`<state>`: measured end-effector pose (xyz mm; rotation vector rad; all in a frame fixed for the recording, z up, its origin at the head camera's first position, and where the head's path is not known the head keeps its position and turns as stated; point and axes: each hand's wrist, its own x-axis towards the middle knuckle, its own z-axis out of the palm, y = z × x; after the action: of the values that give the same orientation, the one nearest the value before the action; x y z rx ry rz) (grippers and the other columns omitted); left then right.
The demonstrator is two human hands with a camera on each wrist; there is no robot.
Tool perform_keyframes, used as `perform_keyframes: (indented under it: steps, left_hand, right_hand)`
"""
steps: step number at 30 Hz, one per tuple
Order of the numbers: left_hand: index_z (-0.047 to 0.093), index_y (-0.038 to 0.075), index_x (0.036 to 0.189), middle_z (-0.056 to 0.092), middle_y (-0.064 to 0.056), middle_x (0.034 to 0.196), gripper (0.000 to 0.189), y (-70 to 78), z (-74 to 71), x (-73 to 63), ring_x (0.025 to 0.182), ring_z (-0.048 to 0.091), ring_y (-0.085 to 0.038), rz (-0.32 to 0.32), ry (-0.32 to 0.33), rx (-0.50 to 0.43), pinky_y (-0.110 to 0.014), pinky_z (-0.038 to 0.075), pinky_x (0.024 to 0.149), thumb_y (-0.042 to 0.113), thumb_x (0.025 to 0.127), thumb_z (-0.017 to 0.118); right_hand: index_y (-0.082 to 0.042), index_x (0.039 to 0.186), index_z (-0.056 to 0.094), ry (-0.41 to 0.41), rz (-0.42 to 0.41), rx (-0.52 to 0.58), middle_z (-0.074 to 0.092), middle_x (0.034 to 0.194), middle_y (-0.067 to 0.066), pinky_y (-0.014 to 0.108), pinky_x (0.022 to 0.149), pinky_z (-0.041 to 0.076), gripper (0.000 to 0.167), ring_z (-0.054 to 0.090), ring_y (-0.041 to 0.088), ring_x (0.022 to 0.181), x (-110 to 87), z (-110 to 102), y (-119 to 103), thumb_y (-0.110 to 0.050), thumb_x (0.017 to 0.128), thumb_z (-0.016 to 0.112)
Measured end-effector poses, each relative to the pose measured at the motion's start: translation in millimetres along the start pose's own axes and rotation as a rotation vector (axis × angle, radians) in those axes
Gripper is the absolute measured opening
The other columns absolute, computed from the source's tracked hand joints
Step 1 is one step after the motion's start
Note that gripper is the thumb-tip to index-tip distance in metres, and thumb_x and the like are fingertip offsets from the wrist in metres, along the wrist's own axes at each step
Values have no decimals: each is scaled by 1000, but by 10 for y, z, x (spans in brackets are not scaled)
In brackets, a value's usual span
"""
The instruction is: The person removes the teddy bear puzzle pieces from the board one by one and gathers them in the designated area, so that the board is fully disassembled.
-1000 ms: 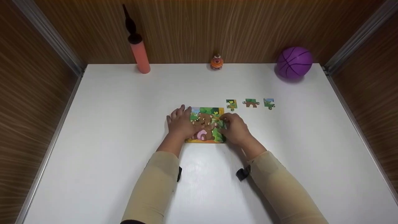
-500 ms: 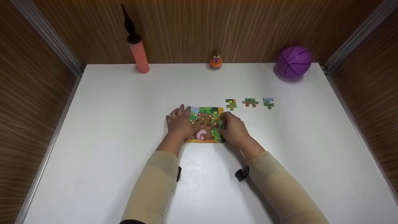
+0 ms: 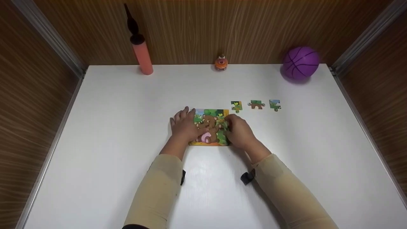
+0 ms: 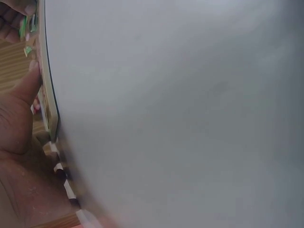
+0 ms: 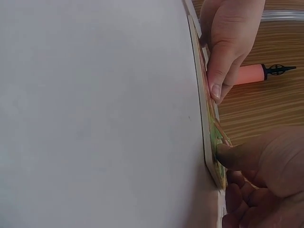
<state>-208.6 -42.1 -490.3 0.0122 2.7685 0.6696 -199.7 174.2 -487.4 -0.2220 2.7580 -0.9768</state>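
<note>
A bear jigsaw puzzle [image 3: 208,121] in a flat board lies on the white table. My left hand [image 3: 184,127] rests over its left side, fingers stretched past the edge and thumb across the bear. In the left wrist view that thumb [image 4: 29,85] lies on the board. At the right side my right hand [image 3: 240,131] has its thumb and fingers curled around a puzzle piece [image 5: 222,131], which stands tilted up from the board in the right wrist view. My fingers hide much of this piece.
Three loose puzzle pieces lie in a row behind the right hand, the middle piece [image 3: 256,104] among them. Along the back stand a pink hand pump [image 3: 143,57], a small orange figurine [image 3: 221,63] and a purple ball [image 3: 301,63]. Wood-grain panels enclose the table [image 3: 95,143].
Both hands stay in nearly the same place. The right fingers have shifted slightly at the puzzle's right side; the loose pieces have not moved.
</note>
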Motion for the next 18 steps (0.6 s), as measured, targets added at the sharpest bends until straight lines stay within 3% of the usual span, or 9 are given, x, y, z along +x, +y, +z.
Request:
perform_keyframes:
  steps: [9,18]
  left_hand:
    - [27,15,170,13,-13,176,100,-21,30,20,159,13,-39,1,-1,8,-64,7,127,61,94,74]
    - [26,15,170,13,-14,176,101,-34,33,38,159,12,-38,9,4,-12,-63,6,127,57,93,76]
  right_hand:
    - [2,134,61,32,-73,-7,63,125,17,48,105,51,39,59,31,117,-36,-66,82,5,97,71]
    - [0,137,61,120,-121,14,59,130,21,53,109,46,41,55,38,126,-65,-265,373,4,98,70]
